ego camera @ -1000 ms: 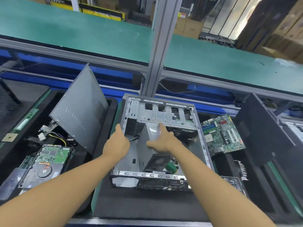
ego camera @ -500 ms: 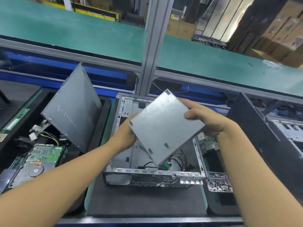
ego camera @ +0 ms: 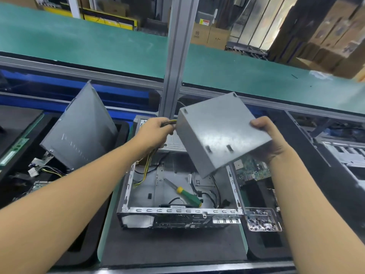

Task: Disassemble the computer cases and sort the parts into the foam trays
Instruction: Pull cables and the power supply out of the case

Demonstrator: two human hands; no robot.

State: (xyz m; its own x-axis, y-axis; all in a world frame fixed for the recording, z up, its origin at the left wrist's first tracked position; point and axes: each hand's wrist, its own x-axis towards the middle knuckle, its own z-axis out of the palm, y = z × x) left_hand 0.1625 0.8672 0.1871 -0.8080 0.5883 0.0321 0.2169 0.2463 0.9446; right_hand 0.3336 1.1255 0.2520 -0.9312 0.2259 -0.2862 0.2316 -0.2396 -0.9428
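A grey metal power supply box (ego camera: 219, 131) is held tilted in the air above the open computer case (ego camera: 177, 212). My right hand (ego camera: 266, 139) grips its right edge from beneath. My left hand (ego camera: 156, 131) is closed on the bundle of yellow and black cables (ego camera: 170, 122) that comes out of the box's left side; more of these cables (ego camera: 146, 171) hang down into the case. Inside the case lies a screwdriver with a green and yellow handle (ego camera: 187, 195), beside a few loose black wires.
A grey side panel (ego camera: 83, 131) leans upright in the black foam tray (ego camera: 92, 230) on the left, with connectors (ego camera: 41, 169) below it. A green motherboard (ego camera: 250, 169) and a small clear tray of parts (ego camera: 260, 219) sit right of the case. A dark panel (ego camera: 316, 165) stands further right.
The power supply was lifted out of the case and raised to the right. My left hand left the case edge and took hold of the cable bundle.
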